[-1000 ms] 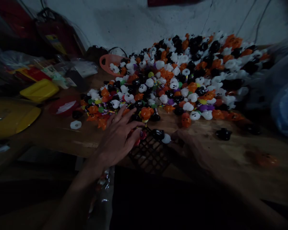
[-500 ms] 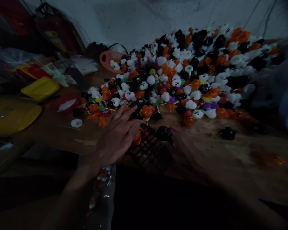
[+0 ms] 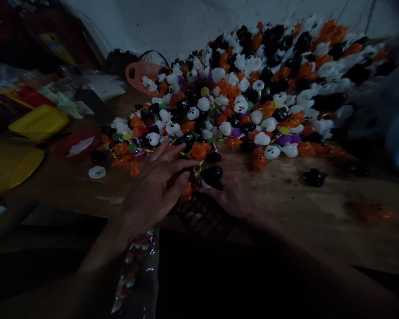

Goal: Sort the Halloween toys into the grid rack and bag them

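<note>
My left hand is over the wooden table with its fingers stretched out and spread. Beside its thumb is a small orange plastic figure, partly covered. A larger orange figure lies just beyond the index fingertip. My right hand is closed on a shiny black plastic figure, its thumb under the near side. Below both hands is a dark lattice basket, mostly in shadow. Ahead spreads a heap of plastic figures in white, black, orange, green and purple, some ghost-faced.
An orange handled scoop lies at the heap's back left. Yellow trays and a red dish are at left. A black figure lies on the table at right. A clear bag hangs below.
My right hand has moved left with the black figure, bringing it close to my left hand. The view has shifted slightly; my left hand keeps nearly the same pose.
</note>
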Tool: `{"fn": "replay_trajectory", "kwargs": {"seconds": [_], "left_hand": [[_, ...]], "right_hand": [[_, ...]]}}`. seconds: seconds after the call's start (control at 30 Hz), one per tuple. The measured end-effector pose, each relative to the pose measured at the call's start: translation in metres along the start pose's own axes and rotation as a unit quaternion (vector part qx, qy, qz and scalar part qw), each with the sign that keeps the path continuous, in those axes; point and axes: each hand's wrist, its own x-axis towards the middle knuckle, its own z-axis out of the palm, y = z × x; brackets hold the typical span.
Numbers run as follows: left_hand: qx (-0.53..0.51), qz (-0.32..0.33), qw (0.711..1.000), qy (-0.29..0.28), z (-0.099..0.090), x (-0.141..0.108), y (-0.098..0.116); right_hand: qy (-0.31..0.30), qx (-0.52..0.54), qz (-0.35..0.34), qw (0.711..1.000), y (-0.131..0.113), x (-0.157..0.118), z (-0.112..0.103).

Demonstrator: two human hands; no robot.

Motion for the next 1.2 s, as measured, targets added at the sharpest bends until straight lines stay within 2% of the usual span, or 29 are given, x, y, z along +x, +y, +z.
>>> {"fn": "replay_trajectory", "kwargs": {"seconds": [0.1, 0.23, 0.33, 0.43, 0.6, 0.7, 0.8, 1.0, 1.13, 1.2], "left_hand": [[0.015, -0.004, 1.000, 0.012, 0.001, 0.002, 0.004], [0.050, 0.011, 0.999, -0.014, 0.001, 0.002, 0.012], [0.087, 0.031, 0.995, -0.026, 0.002, 0.001, 0.014], [0.087, 0.024, 0.996, 0.003, 0.006, 0.001, 0.012], [0.077, 0.023, 0.996, 0.049, 0.012, -0.002, 0.009], [0.085, 0.018, 0.995, 0.044, 0.013, -0.004, 0.010], [0.070, -0.005, 0.997, 0.030, 0.013, -0.002, 0.010], [0.043, -0.016, 0.998, 0.038, 0.011, -0.001, 0.008], [0.035, -0.029, 0.998, 0.049, 0.012, -0.004, 0.008], [0.030, -0.034, 0.998, 0.052, 0.013, -0.005, 0.008]], "right_hand": [[0.016, -0.018, 0.008, 1.000, 0.000, -0.002, 0.002], [0.018, 0.002, 0.035, 0.999, 0.000, -0.004, 0.003], [0.004, 0.008, 0.001, 1.000, 0.000, -0.005, 0.003], [-0.014, -0.018, -0.025, 0.999, -0.002, -0.006, 0.003], [0.013, -0.097, 0.014, 0.995, -0.004, -0.009, 0.006], [0.037, -0.059, 0.000, 0.998, 0.001, -0.009, 0.010], [0.033, -0.011, -0.001, 0.999, 0.004, -0.006, 0.010], [0.014, -0.051, 0.062, 0.997, -0.001, 0.001, 0.002], [0.022, -0.004, 0.087, 0.996, 0.002, 0.002, 0.002], [0.026, -0.001, 0.077, 0.997, 0.003, 0.001, 0.003]]}}
